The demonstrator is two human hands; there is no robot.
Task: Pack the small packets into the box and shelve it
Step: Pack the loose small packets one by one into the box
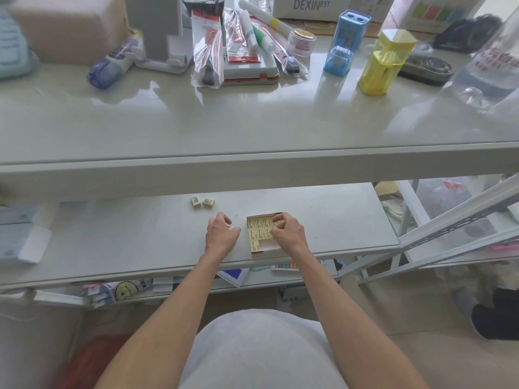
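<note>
A shallow open cardboard box (pixel 269 250) lies on the lower shelf, partly filled with several pale yellow packets (pixel 257 233) laid flat. My right hand (pixel 288 231) hovers over the box's right side, fingers pinching one packet (pixel 278 220) at the far right corner. My left hand (pixel 222 233) rests on the shelf just left of the box, fingers curled around a small packet that barely shows. Two loose packets (pixel 202 201) lie farther back on the shelf, left of the box.
The lower shelf (pixel 140 237) has folded paper at its left end. The upper shelf (pixel 252 122) carries a blue holder (pixel 345 40), a yellow container (pixel 384 63), bagged pens on a tray (pixel 252 75) and a plastic bottle (pixel 483 60). Metal racking (pixel 449 228) stands at right.
</note>
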